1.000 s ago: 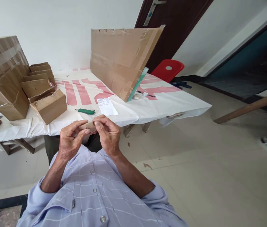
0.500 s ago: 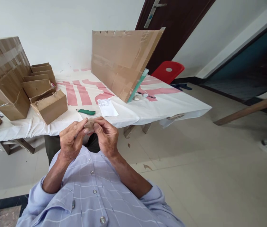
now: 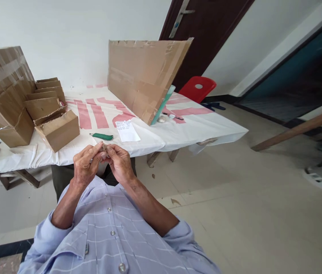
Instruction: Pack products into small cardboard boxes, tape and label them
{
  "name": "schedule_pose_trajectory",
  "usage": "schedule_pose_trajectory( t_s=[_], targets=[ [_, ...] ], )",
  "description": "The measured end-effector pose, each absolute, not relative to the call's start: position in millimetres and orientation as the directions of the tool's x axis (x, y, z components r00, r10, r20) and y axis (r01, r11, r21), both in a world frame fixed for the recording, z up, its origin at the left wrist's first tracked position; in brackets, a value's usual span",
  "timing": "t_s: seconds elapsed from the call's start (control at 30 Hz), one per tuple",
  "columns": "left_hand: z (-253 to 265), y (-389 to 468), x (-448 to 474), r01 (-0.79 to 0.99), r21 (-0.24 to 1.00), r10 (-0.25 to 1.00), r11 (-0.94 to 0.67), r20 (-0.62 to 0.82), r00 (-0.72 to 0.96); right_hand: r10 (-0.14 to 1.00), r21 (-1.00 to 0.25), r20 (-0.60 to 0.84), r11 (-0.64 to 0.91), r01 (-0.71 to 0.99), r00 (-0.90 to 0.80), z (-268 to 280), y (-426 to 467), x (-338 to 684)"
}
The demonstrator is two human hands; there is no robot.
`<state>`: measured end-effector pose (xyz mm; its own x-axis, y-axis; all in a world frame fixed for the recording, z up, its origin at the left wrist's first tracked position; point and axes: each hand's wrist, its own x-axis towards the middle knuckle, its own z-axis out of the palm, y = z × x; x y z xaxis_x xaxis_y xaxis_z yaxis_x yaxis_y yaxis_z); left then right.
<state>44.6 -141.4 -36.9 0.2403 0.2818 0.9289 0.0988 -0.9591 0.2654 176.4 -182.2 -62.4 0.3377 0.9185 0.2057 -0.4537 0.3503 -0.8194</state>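
Note:
My left hand (image 3: 84, 164) and my right hand (image 3: 121, 164) meet in front of my shirt, close to the table's front edge. Their fingertips pinch a small brownish piece (image 3: 104, 148), mostly covered by the fingers, so its kind is unclear. Just beyond my hands, a green-handled cutter (image 3: 101, 136) lies on the white table cover (image 3: 155, 140). Beside it is a white paper sheet (image 3: 129, 134) with small round marks or stickers along its top. A small cardboard box (image 3: 59, 131) stands left of the cutter.
Several cardboard dividers (image 3: 42, 106) and large taped boxes (image 3: 14, 99) fill the table's left side. A big cardboard panel (image 3: 144, 76) leans at the back, with a tape roll (image 3: 161, 119) near its foot. A red chair (image 3: 197, 89) stands behind the table.
The right hand has drawn closer to the left, and its fingers have tightened around the small piece, which shows less now. The whole view has shifted slightly.

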Motion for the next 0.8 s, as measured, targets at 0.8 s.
schedule_pose_trajectory(
  t_s=[0.8],
  targets=[
    [-80, -104, 25, 0.244, 0.684, 0.699, -0.688, 0.534, 0.475, 0.536, -0.972, 0.028, -0.183, 0.148, 0.844, -126, -23, 456]
  ],
)
